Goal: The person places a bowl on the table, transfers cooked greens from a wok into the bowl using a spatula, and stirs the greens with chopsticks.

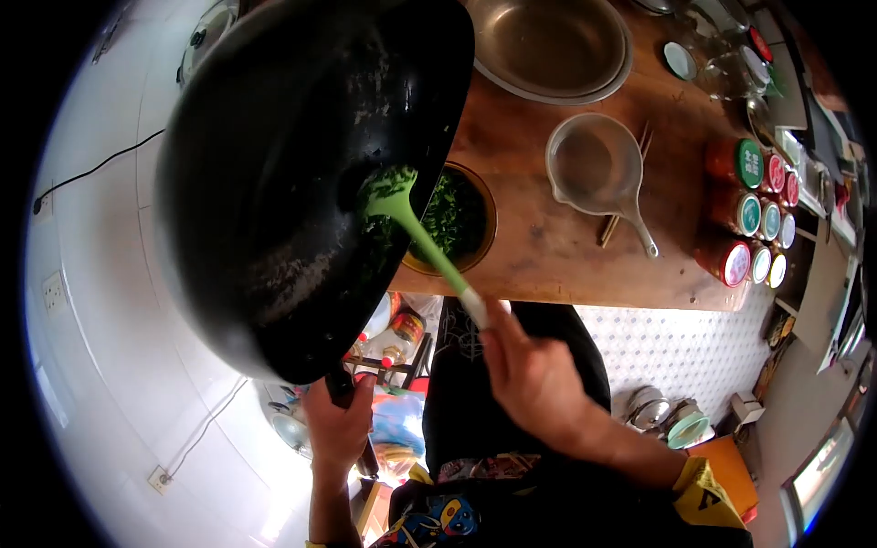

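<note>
My left hand (pixel 340 422) is closed round the handle of a black wok (pixel 274 210), which is tipped on its side over the table. In my right hand (pixel 539 379) is a green spatula (pixel 422 239) with a white handle, its head against the inside of the wok. Chopped greens cling to the spatula head and to the wok near it. Below the wok's rim stands a brown-rimmed bowl (pixel 493 228) holding dark chopped greens (pixel 454 215). The wok hides the bowl's left part.
On the wooden table (pixel 512 265) are a metal basin (pixel 548 46), a small handled pan (pixel 594 164) with chopsticks (pixel 610 228) beside it, and several lidded jars (pixel 735 263) at the right. Bottles (pixel 402 333) stand below the table's edge. A tiled wall (pixel 100 301) is at left.
</note>
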`<action>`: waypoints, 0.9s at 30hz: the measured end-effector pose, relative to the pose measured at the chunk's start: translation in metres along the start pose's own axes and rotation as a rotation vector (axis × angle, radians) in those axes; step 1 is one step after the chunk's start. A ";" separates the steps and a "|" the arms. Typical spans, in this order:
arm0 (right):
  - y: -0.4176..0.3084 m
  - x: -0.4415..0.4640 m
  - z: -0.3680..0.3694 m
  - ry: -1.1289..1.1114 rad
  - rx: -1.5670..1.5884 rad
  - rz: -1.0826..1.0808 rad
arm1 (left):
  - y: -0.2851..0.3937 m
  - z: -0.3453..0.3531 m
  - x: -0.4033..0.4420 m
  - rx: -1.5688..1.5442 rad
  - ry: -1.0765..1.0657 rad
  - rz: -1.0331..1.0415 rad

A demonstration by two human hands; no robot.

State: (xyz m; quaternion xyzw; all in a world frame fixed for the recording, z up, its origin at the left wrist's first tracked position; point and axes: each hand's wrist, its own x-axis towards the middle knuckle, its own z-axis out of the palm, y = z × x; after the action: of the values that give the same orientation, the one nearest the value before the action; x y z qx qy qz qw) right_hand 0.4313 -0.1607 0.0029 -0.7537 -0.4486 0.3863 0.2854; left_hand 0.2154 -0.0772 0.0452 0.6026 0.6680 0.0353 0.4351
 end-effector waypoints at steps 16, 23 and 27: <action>0.000 0.015 0.005 0.135 -0.090 0.014 | 0.014 0.018 -0.001 -0.030 0.018 -0.060; 0.005 -0.013 -0.026 0.012 0.104 -0.020 | -0.020 0.010 -0.004 0.033 0.044 -0.003; 0.014 0.013 -0.028 0.131 -0.095 -0.063 | 0.005 0.013 -0.013 0.008 -0.006 -0.178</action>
State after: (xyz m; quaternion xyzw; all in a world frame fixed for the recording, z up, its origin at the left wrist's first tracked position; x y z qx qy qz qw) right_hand 0.4648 -0.1575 0.0031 -0.7756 -0.4703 0.3051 0.2901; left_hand 0.2265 -0.0930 0.0471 0.5428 0.7177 -0.0081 0.4361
